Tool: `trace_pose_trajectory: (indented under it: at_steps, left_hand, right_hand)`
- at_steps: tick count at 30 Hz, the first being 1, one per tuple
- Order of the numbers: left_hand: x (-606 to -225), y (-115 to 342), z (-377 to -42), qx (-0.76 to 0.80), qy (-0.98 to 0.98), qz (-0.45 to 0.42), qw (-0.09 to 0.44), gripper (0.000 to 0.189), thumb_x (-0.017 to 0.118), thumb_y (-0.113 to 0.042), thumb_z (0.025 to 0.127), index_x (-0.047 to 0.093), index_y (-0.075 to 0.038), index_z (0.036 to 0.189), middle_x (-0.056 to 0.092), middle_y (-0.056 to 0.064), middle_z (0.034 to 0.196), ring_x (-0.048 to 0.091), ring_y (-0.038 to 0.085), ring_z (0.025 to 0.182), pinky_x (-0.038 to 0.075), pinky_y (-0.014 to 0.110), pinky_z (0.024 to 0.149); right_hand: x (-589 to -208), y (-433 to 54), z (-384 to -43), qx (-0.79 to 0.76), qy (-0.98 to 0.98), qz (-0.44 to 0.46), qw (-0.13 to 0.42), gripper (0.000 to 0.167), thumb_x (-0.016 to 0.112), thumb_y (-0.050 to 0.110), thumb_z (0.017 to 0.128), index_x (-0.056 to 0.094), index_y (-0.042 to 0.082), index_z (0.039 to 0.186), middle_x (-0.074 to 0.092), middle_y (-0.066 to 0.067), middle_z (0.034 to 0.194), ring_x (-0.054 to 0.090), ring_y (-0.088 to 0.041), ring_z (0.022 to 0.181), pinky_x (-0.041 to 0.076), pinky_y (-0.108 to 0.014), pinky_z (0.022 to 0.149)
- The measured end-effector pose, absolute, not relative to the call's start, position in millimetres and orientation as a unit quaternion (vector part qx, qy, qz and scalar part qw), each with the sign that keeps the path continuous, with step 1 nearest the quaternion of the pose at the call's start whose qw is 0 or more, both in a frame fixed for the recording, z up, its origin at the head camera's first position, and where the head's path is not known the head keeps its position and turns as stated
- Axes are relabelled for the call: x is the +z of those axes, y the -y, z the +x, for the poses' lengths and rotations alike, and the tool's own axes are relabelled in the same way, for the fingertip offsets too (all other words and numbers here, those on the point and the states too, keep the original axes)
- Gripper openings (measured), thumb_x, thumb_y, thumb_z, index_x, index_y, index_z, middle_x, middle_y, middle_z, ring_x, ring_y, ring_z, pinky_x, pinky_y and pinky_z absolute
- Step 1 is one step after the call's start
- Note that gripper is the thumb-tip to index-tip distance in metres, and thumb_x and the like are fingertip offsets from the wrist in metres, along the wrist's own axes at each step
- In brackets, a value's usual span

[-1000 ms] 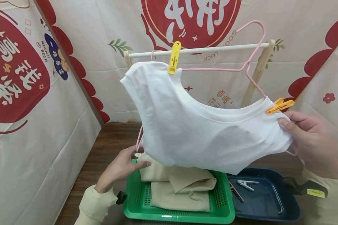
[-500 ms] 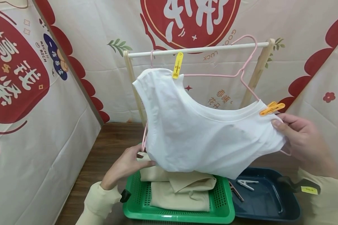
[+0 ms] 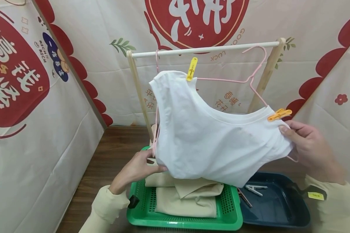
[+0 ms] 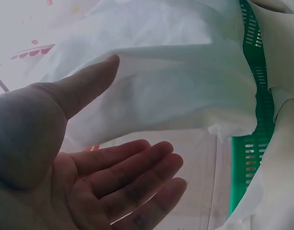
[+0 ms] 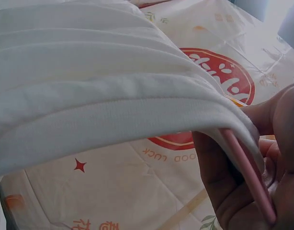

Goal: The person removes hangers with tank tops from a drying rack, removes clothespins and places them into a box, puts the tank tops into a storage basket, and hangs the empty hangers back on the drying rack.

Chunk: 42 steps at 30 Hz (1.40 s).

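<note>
A white sleeveless top (image 3: 198, 136) hangs tilted on a pink hanger (image 3: 255, 69), whose hook overlaps the rack's rod in the head view. A yellow clothespin (image 3: 192, 69) clips one shoulder and an orange clothespin (image 3: 280, 114) the other. My right hand (image 3: 310, 147) pinches the top's right shoulder edge between thumb and fingers, with the hanger's pink end (image 5: 247, 177) against the palm. At the lower left, my left hand (image 3: 140, 170) is spread beside the top; its thumb (image 4: 92, 84) lies against the cloth, and its fingers (image 4: 132, 179) are nearly straight.
A white rod (image 3: 204, 50) on wooden posts stands behind. Below the top is a green basket (image 3: 183, 225) with folded beige cloth (image 3: 186, 204). To its right, a dark blue tray (image 3: 280, 216) holds a white clothespin (image 3: 256, 189) and a brownish one (image 3: 245, 198).
The top and its hanger have come down, the hook dropping to the rod's height. The top's left side has shifted right, with my left hand following; my right hand has moved slightly left.
</note>
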<state>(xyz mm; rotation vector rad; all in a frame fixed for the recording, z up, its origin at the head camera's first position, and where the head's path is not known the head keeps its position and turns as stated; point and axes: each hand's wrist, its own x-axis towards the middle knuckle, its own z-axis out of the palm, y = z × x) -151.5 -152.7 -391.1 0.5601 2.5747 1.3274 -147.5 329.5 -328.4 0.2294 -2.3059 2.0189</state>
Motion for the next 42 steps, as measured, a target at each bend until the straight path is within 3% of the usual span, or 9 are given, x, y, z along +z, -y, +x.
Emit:
trace_pose_trajectory:
  at_steps: [11,16,20,22,27,30,35,38,42]
  left_hand:
    - [-394.9,141.7,-154.0,0.453,-0.862,0.214,0.085,0.032,0.082,-0.03,0.082,0.071,-0.015,0.108,0.07,-0.005,0.1,0.066,0.01,0.091,0.054,0.034,0.083]
    - [-394.8,138.4,-154.6,0.44,-0.872,0.199,0.077,0.011,0.076,-0.021,0.088,0.071,-0.012,0.087,0.063,-0.006,0.077,0.056,0.008,0.071,0.048,0.025,0.063]
    - [-394.4,136.0,-154.9,0.432,-0.882,0.179,0.063,0.031,0.073,-0.019,0.09,0.058,-0.012,0.063,0.041,-0.007,0.058,0.037,0.007,0.056,0.032,0.022,0.05]
    - [-393.9,134.5,-154.7,0.435,-0.881,0.176,0.055,0.037,0.072,-0.018,0.09,0.054,-0.011,0.059,0.038,-0.007,0.054,0.037,0.007,0.053,0.031,0.022,0.049]
    - [-391.5,130.9,-152.5,0.459,-0.872,0.168,0.042,0.028,0.07,-0.015,0.092,0.064,-0.008,0.066,0.056,-0.002,0.056,0.062,0.014,0.059,0.045,0.024,0.053]
    - [-389.2,129.4,-150.9,0.467,-0.87,0.158,0.026,0.022,0.07,-0.014,0.092,0.067,-0.009,0.071,0.058,0.001,0.058,0.067,0.014,0.063,0.048,0.023,0.055]
    - [-383.4,128.1,-147.8,0.462,-0.872,0.158,-0.032,0.032,0.072,-0.011,0.09,0.06,-0.01,0.061,0.045,-0.006,0.052,0.05,0.004,0.052,0.038,0.019,0.049]
    - [-378.4,127.0,-145.9,0.46,-0.87,0.165,-0.067,0.03,0.073,-0.009,0.089,0.061,-0.01,0.062,0.04,-0.008,0.054,0.037,0.005,0.051,0.031,0.02,0.047]
    - [-371.9,125.6,-144.0,0.47,-0.86,0.173,-0.1,0.014,0.073,-0.006,0.088,0.07,-0.007,0.075,0.047,-0.006,0.058,0.041,0.007,0.054,0.035,0.021,0.048]
  right_hand:
    - [-339.4,-334.4,-152.7,0.668,0.742,0.048,0.024,0.025,0.057,0.015,0.101,0.067,0.019,0.124,0.072,0.004,0.1,0.072,-0.016,0.076,0.056,-0.024,0.065]
    - [-344.5,-339.0,-153.9,0.681,0.732,0.034,0.002,0.022,0.058,0.019,0.1,0.067,0.022,0.12,0.073,0.006,0.098,0.073,-0.015,0.075,0.055,-0.024,0.065]
    - [-349.1,-342.4,-155.1,0.685,0.728,0.018,-0.015,0.021,0.059,0.022,0.1,0.066,0.024,0.12,0.073,0.008,0.097,0.073,-0.015,0.075,0.056,-0.025,0.065]
    - [-351.2,-343.4,-155.8,0.673,0.74,0.007,-0.018,0.021,0.06,0.025,0.1,0.066,0.026,0.12,0.073,0.009,0.097,0.073,-0.015,0.075,0.056,-0.025,0.065]
    - [-356.7,-345.4,-158.4,0.615,0.788,-0.014,-0.018,0.019,0.058,0.031,0.1,0.062,0.033,0.118,0.072,0.015,0.096,0.072,-0.014,0.075,0.056,-0.026,0.065]
    - [-360.4,-346.6,-160.0,0.578,0.816,-0.023,-0.02,0.016,0.055,0.035,0.101,0.059,0.036,0.117,0.071,0.018,0.095,0.072,-0.014,0.075,0.056,-0.027,0.065]
    - [-365.8,-347.3,-161.4,0.546,0.836,-0.04,-0.033,0.016,0.054,0.041,0.101,0.057,0.037,0.115,0.07,0.021,0.093,0.073,-0.014,0.076,0.057,-0.029,0.067]
    - [-367.6,-346.8,-162.4,0.552,0.832,-0.048,-0.044,0.017,0.055,0.042,0.1,0.057,0.036,0.115,0.069,0.021,0.093,0.073,-0.015,0.077,0.057,-0.029,0.068]
    - [-369.3,-345.3,-164.2,0.559,0.826,-0.054,-0.057,0.017,0.055,0.043,0.099,0.056,0.035,0.114,0.069,0.021,0.093,0.072,-0.015,0.078,0.057,-0.03,0.07]
